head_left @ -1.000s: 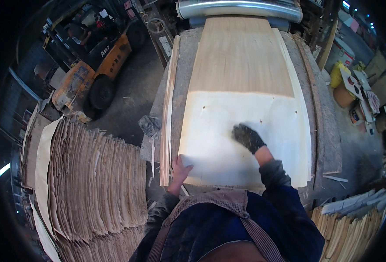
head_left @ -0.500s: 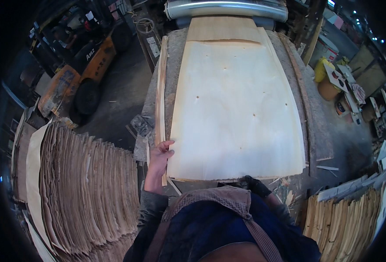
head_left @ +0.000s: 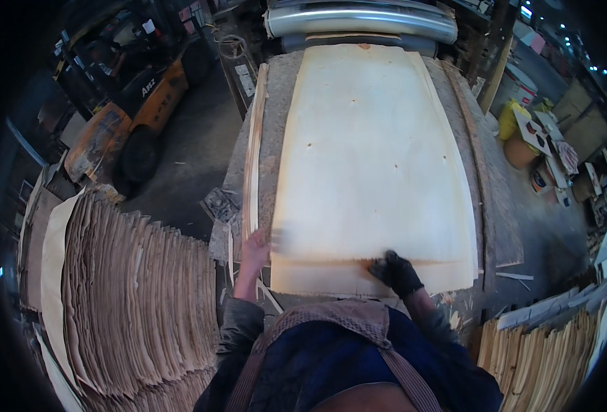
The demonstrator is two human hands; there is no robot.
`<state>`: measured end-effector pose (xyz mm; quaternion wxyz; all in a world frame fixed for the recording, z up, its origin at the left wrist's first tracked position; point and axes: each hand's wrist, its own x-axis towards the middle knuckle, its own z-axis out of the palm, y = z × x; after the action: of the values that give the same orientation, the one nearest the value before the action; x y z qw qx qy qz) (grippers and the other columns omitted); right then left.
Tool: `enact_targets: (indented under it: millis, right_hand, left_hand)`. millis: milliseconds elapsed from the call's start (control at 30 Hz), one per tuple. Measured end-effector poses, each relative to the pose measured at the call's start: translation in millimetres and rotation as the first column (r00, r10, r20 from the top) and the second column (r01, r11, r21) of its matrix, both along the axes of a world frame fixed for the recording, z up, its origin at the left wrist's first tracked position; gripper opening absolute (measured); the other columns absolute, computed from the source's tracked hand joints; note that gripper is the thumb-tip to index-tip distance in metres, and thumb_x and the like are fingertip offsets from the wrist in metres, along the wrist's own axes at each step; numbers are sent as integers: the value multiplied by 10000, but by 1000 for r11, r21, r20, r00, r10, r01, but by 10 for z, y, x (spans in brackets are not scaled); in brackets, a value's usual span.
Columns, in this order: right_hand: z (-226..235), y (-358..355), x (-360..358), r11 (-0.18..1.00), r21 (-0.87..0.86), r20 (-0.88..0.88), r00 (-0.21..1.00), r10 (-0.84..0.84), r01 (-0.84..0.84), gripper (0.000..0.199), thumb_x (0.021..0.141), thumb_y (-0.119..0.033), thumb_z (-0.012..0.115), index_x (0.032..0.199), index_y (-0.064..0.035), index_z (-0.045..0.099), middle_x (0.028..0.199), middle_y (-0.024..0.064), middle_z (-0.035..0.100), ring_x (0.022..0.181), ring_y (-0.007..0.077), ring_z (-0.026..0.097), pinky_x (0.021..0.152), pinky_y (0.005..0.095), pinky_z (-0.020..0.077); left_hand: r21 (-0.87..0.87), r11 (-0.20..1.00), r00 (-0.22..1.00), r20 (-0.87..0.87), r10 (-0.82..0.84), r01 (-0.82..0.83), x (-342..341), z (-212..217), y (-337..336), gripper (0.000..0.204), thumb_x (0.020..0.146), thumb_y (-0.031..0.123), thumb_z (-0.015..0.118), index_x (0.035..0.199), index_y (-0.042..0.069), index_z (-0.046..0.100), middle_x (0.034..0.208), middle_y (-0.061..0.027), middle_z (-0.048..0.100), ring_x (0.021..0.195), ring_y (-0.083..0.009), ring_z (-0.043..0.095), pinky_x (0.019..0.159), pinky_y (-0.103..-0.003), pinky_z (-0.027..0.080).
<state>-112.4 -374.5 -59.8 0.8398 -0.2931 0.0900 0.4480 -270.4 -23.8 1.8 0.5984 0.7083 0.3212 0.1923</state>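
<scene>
Since the earlier frame the top veneer sheet (head_left: 369, 151) has slid away from the person toward the roller (head_left: 362, 20), baring a strip of the lower sheet (head_left: 331, 278) at the near edge, and the right hand (head_left: 394, 271), dark-gloved, has come up onto that edge. It looks closed on the top sheet's near edge, though blur hides the fingers. The bare left hand (head_left: 254, 248) rests at the near left corner; whether it pinches the sheet I cannot tell. To do this well, I judge both hands should push evenly so the sheet stays square to the table (head_left: 269, 137). The sheet is pale, thin and broad, with a few small knots, lying flat on the table.
</scene>
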Motion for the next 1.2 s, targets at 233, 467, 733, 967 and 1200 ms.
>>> enact_targets:
  millis: [233, 467, 733, 967, 1200]
  right_hand:
    - [-84, 770, 1140, 993, 116, 90, 996, 13, -23, 106, 879, -174, 529, 809, -95, 543, 809, 105, 587, 899, 300, 568, 968, 504, 387]
    - [-73, 1157, 1564, 986, 160, 178, 981, -70, 41, 306, 951, -208, 351, 1202, -39, 396, 1353, 155, 357, 1271, 313, 325, 1076, 470, 259]
    - [-195, 633, 473, 895, 144, 380, 859, 344, -423, 388, 943, -132, 309, 1313, -16, 312, 1354, 210, 346, 1248, 354, 357, 1066, 481, 269]
    - [134, -120, -495, 917, -18, -40, 917, 397, -398, 300, 877, -172, 544, 1146, -39, 515, 1163, 187, 547, 1100, 316, 518, 954, 419, 417]
    - [16, -571, -618, 921, -287, 214, 920, 329, -263, 324, 875, -225, 561, 1140, -43, 519, 1096, 162, 575, 1021, 265, 556, 892, 372, 450]
  left_hand:
    - [453, 862, 805, -586, 95, 229, -162, -853, -581, 823, 702, 304, 685, 1345, -11, 280, 1395, -239, 255, 1293, -389, 242, 1022, -429, 302]
    - [407, 908, 887, -449, 106, 98, -159, -798, -579, 889, 661, 306, 715, 1345, -33, 261, 1401, -248, 220, 1303, -379, 211, 1045, -405, 267]
    - [-160, 981, 977, -199, 75, -107, -142, -734, -236, 587, 688, 104, 682, 1204, -57, 455, 1157, -193, 509, 1091, -274, 490, 914, -348, 405]
    - [-423, 906, 999, 26, 35, -20, -175, -391, 78, 274, 774, -20, 581, 1045, -39, 551, 916, -98, 621, 755, -181, 608, 682, -299, 504]
    - [-523, 842, 976, 216, -15, 129, -87, 683, -180, 248, 772, -40, 582, 1020, -41, 574, 903, -113, 634, 764, -186, 622, 721, -303, 520]
